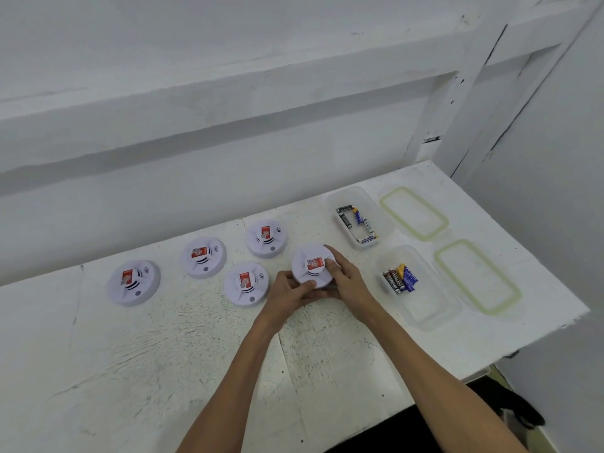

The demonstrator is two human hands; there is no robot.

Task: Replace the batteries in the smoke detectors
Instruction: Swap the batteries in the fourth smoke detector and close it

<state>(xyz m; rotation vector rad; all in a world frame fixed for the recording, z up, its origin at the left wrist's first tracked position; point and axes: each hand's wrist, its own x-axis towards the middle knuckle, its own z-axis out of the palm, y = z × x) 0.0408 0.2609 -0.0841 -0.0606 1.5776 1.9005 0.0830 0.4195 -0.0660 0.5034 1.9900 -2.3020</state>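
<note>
Several round white smoke detectors with red labels lie on the white table (163, 354). Both hands hold one smoke detector (312, 266) face up, slightly tilted. My left hand (291, 291) grips its near-left edge. My right hand (343, 276) wraps its right side, thumb on top near the red label. Other detectors rest at the left (133, 282), middle left (203, 257), the back (266, 238) and the front (245, 284). A clear far tub (385, 223) holds several loose batteries (358, 223). A clear near tub (434, 308) holds a bunch of batteries (400, 278).
Two clear lids with green seals lie right of the tubs, the far lid (413, 212) and the near lid (477, 276). A white wall with ledges rises behind the table. The table's right edge drops off beside the lids. A dark gap shows below the front right corner.
</note>
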